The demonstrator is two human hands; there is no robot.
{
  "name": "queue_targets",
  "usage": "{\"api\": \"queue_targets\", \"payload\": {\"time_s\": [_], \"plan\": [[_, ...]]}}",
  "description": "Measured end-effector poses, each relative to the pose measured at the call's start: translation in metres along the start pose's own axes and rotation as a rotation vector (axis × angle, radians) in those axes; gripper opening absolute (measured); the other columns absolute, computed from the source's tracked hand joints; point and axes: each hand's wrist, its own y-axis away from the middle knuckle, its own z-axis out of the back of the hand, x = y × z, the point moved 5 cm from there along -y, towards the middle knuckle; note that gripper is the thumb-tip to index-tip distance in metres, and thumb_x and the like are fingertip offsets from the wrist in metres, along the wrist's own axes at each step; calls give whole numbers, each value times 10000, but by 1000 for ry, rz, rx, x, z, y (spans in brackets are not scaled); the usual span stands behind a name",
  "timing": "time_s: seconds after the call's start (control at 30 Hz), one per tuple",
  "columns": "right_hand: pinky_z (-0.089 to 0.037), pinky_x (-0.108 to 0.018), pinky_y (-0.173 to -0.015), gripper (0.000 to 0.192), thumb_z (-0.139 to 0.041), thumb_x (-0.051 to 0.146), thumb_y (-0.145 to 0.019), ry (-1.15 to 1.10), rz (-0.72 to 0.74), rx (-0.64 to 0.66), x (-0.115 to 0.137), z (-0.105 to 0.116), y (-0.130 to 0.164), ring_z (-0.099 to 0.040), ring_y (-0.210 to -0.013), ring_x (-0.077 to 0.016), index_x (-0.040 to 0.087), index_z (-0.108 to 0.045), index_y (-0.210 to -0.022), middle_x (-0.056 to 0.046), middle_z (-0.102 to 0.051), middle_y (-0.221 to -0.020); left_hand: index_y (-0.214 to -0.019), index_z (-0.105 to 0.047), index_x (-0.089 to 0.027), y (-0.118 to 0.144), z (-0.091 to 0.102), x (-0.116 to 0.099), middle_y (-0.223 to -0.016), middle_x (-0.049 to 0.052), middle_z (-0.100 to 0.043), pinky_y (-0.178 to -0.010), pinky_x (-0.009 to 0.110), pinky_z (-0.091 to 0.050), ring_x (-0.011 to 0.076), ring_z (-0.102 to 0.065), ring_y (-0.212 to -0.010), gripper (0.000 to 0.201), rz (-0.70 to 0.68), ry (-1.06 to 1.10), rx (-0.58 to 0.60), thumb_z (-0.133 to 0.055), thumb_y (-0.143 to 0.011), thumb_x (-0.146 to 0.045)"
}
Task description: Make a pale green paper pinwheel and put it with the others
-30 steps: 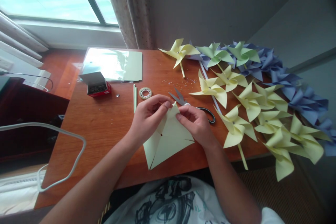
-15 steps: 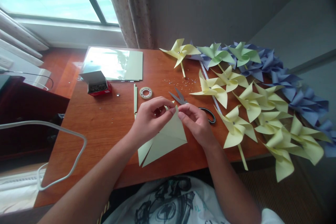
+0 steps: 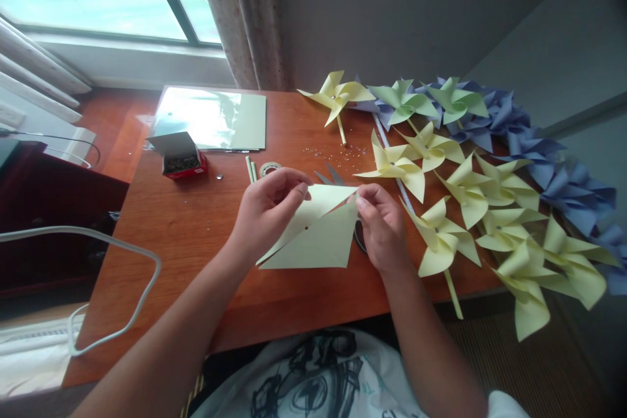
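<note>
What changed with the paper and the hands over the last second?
Both hands, left hand and right hand, turned the cut yellow paper flatter; its low corner swung up. The right hand shifted right, now covering the scissors' handles. Both still pinch the paper. Pinwheels, pin box and table unchanged.

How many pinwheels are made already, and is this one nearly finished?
Lots are done: yellow pinwheels, green ones and blue ones lie along the table's right side. The left hand and right hand hold a cut yellow paper square, flaps not pinned. It has no stick yet; sticks lie nearby.
</note>
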Motion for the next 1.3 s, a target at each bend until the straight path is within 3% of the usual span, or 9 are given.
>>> {"api": "queue_targets", "payload": {"time_s": [0.2,0.37,0.53,0.63,0.73,0.83,0.97,1.1,1.3], "plan": [[-526,-326,-742,17,-631,244,-847,-217,-20,-47,6,3,-2,-646,-745,-171,244,-615,-843,17,-658,-818,-911,-670,-150,-2,7,5,-719,23,-678,-502,206,-354,73,-467,-524,96,135,113,-74,-664,-869,-236],[-538,-318,-715,18,-640,256,-809,-299,-53,-98,7,8,-1,-629,-690,-164,249,-626,-818,23,-648,-768,-1011,-686,-128,0,-1,20,-752,46,-698,-444,186,-282,54,-451,-476,227,360,228,22,-691,-846,-285],[-510,-273,-696,46,-644,247,-806,-368,-19,-8,14,2,0,-590,-731,-147,229,-617,-772,7,-617,-831,-1149,-658,-121,2,-9,27,-748,53,-689,-409,180,-222,54,-431,-468,372,473,383,96,-717,-829,-300],[-510,-298,-706,76,-637,269,-817,-342,-13,48,16,-1,0,-565,-703,-156,235,-591,-766,6,-565,-787,-1150,-665,-140,1,-9,27,-719,25,-649,-406,179,-207,51,-418,-471,380,472,431,81,-745,-816,-303],[-516,-326,-698,104,-637,291,-823,-283,-11,76,17,-3,0,-551,-673,-166,242,-571,-759,3,-538,-766,-1002,-701,-141,0,-8,26,-711,4,-601,-406,180,-195,34,-384,-475,289,446,444,51,-787,-788,-316],[-536,-358,-726,126,-661,322,-806,-185,-7,36,15,-2,-1,-575,-714,-192,245,-574,-757,-18,-564,-788,-845,-666,-156,-2,-4,25,-662,-25,-545,-411,185,-209,31,-361,-469,241,391,412,-17,-817,-759,-324],[-549,-394,-812,122,-687,330,-751,-110,27,-42,14,3,-3,-612,-821,-227,249,-602,-785,-41,-615,-853,-791,-608,-177,-3,1,20,-568,-63,-462,-403,195,-200,48,-375,-443,246,319,372,-89,-806,-756,-319],[-538,-380,-875,60,-633,287,-798,-159,84,-42,18,9,-6,-620,-902,-214,252,-656,-841,-34,-610,-870,-784,-602,-178,-3,4,15,-554,-61,-481,-412,186,-237,56,-411,-458,224,259,322,-102,-782,-782,-312],[-543,-298,-756,42,-678,263,-859,-28,56,-52,27,17,-15,-629,-811,-164,228,-683,-836,-13,-651,-835,-830,-624,-181,1,0,8,-665,-29,-559,-443,201,-312,73,-450,-512,177,156,186,-66,-753,-807,-300]]}}
